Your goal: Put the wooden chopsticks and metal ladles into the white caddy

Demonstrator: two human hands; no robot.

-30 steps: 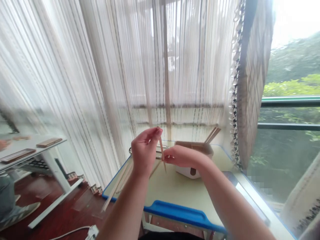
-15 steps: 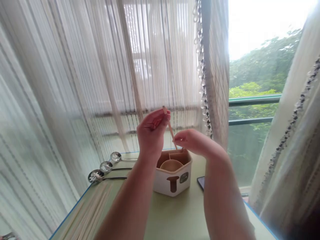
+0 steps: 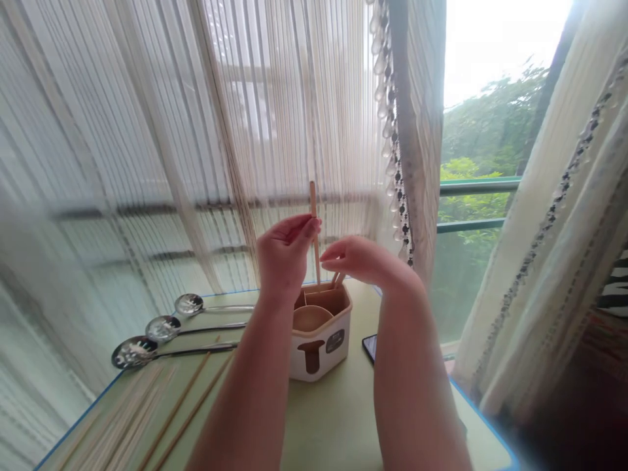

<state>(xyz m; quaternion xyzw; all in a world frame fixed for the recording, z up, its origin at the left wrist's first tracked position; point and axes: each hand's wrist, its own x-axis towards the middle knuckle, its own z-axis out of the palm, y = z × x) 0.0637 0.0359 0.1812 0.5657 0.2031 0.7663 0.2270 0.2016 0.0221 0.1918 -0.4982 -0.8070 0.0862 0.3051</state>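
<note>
My left hand (image 3: 284,255) pinches a wooden chopstick (image 3: 313,209) and holds it nearly upright, its lower end reaching down into the back compartment of a white and tan utensil holder (image 3: 318,340). My right hand (image 3: 358,258) hovers just right of the stick over the holder, fingers curled close together; whether it touches the stick is unclear. A couple more stick ends lean in that back compartment. The holder stands on a pale green table (image 3: 333,418).
Three metal ladles (image 3: 161,327) lie in a row at the table's left. Several loose chopsticks (image 3: 167,418) lie on the near left. A dark phone (image 3: 369,347) sits right of the holder. Sheer curtains hang behind; an open window shows trees at right.
The view swung down and right. The chopstick went from tilted to nearly upright, and its tip now reaches into the holder. Both hands stay together above the holder.
</note>
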